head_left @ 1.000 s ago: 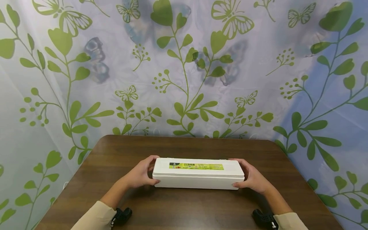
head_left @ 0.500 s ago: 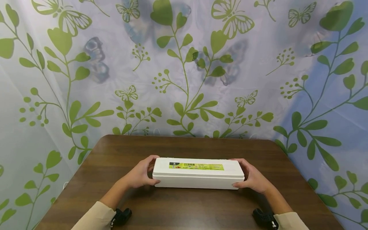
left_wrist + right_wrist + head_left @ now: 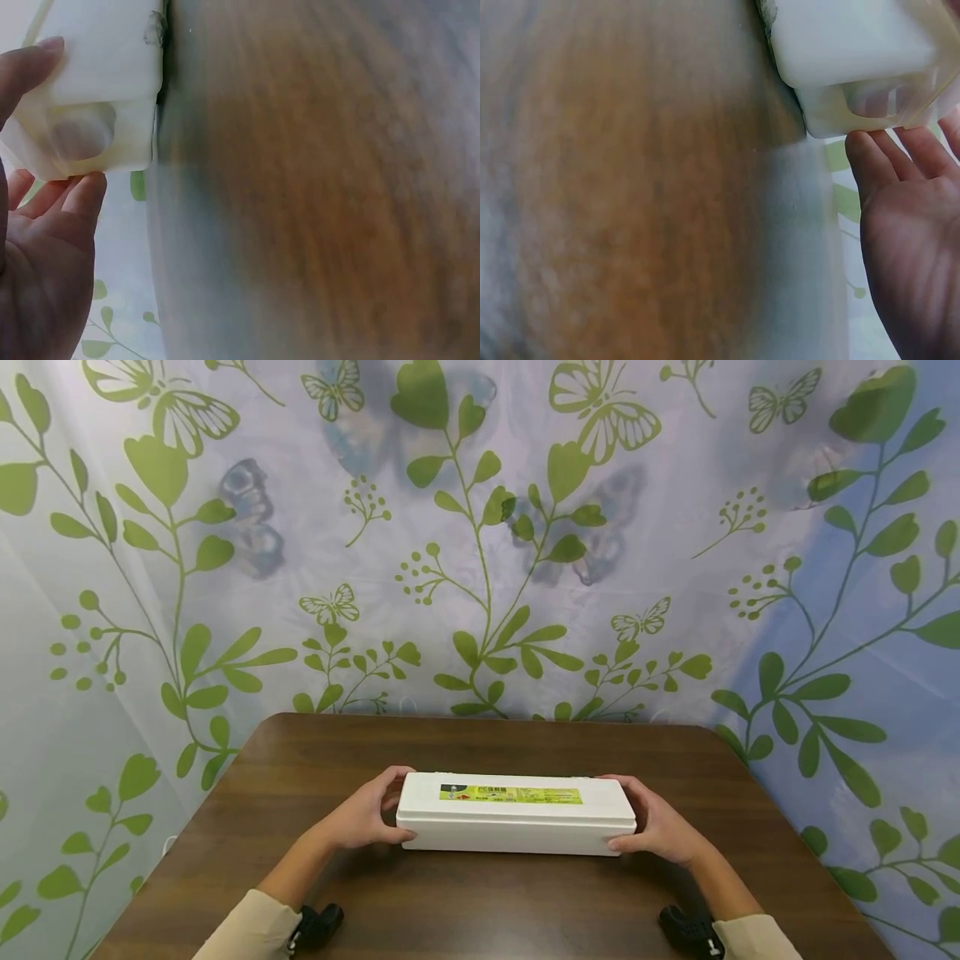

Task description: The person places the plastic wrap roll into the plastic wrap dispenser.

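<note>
**A:** What was on the desk (image 3: 480, 902)?

**B:** A brown wooden desk stood against a curtain (image 3: 480, 527) printed with green leaves and butterflies. A long white foam box (image 3: 516, 827) with a green label (image 3: 511, 794) on its lid lay flat across the middle of the desk, its long side parallel to the near edge and well back from the far edge.

**A:** And the hands?

**B:** The left hand (image 3: 363, 820) clasped the box's left end, fingers over the top edge and thumb against the front face. The right hand (image 3: 658, 828) clasped the right end the same way. Both wrist views showed fingertips curled onto the box's recessed ends.

**A:** How should such a hold be handled?

**B:** In my judgement, foam dents and slips easily, so even, gentle pressure from both ends would suit it, with the 2 hands moving together and the box kept level.

**A:** Any difference from the head view 1 second before?

**B:** Hardly any. Box and hands held the same places on the desk; only the framing sat a touch lower.
</note>
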Demonstrator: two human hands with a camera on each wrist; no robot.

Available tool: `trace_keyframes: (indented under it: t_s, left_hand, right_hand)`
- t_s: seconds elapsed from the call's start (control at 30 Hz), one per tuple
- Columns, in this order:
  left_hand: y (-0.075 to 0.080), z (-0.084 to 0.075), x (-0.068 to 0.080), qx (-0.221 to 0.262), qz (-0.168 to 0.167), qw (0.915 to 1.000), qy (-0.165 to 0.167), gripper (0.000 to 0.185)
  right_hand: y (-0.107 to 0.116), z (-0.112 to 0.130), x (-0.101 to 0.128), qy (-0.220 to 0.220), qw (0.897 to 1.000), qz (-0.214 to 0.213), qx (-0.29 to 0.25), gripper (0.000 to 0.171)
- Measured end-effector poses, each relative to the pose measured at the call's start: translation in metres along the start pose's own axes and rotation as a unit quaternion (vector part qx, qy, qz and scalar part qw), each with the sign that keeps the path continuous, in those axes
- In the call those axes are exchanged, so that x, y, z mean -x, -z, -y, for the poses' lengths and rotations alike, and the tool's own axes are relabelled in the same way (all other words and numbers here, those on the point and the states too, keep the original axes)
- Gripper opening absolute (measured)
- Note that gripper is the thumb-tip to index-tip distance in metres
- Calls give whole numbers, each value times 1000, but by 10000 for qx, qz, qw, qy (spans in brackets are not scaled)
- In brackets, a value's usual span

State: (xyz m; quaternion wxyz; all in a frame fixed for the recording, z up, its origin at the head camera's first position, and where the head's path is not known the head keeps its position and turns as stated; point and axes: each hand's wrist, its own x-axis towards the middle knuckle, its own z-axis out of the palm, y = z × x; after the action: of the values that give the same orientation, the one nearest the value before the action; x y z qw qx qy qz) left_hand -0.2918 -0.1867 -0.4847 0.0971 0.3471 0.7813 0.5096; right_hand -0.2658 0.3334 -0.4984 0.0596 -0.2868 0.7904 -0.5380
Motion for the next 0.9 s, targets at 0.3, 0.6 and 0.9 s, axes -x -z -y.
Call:
trace_keyframes:
  t_s: [0.3, 0.6, 0.9]
  left_hand:
    - [1, -4, 1, 250, 9, 9988, 410, 70]
    - [2, -7, 2, 447, 53, 9977, 508, 74]
    - [3, -6, 1, 542, 46, 9977, 416, 76]
  right_hand:
    - [0, 3, 1, -231, 9995, -127, -181, 60]
    - [1, 4, -1, -64, 9995, -81, -299, 71]
    - [0, 5, -1, -135, 9991, -246, -304, 72]
